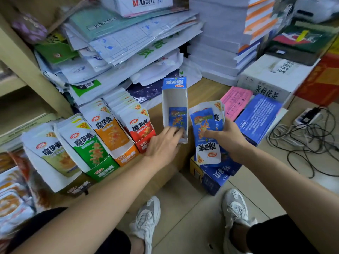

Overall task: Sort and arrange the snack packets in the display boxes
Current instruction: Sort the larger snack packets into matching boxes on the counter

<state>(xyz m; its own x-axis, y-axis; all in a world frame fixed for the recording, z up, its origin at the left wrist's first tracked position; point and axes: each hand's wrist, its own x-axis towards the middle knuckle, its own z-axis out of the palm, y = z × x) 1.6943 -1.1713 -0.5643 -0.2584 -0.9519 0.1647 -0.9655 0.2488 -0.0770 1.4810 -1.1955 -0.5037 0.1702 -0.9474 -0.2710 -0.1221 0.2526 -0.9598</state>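
Head view: the left hand (163, 143) reaches with nearly straight fingers into the near end of the blue display box (174, 99), fingertips on the single blue packet (177, 117) lying inside. Just right of the box, the right hand (229, 139) grips a stack of blue packets (206, 132), thumb across their front. Left of the blue box stand four filled boxes in a row: red box (145, 144), orange box (126, 158), green box (102, 171), pale box (55, 178). Paper stacks (216, 43) rise on the far side.

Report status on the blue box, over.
Left grip in the blue box, fingers on a packet. Right grip holds blue packet stack. Box opening unblocked.
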